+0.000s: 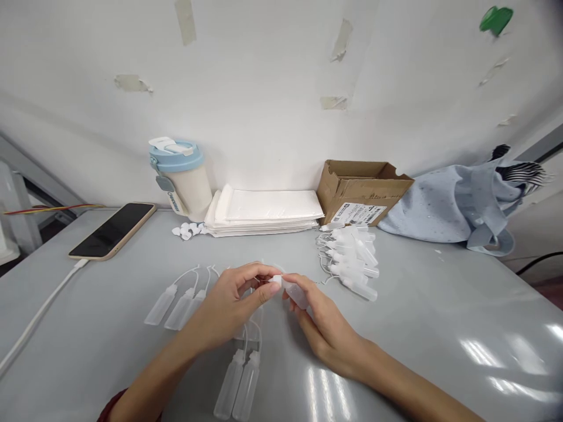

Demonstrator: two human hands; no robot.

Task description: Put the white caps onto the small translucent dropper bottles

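Observation:
Between thumb and fingers, my left hand (237, 299) pinches a small white cap (276, 280). My right hand (328, 328) is closed round a translucent plastic bottle (297, 295), whose neck end points at the cap. Whether cap and bottle touch is hard to see. To the left of my left hand lie several clear bottles (160, 306) with thin bent tubes. Two more bottles (237, 384) lie below my hands near the front, and others are partly hidden under my left hand. A pile of bottles (354, 258) rests to the right, beyond my right hand.
Along the wall stand a cream and blue cup (189, 187), a stack of white packets (268, 208), a cardboard box (363, 193) and a light blue cloth bag (440, 202). Small white caps (189, 230) lie by the cup. A phone (113, 230) with a cable is at left.

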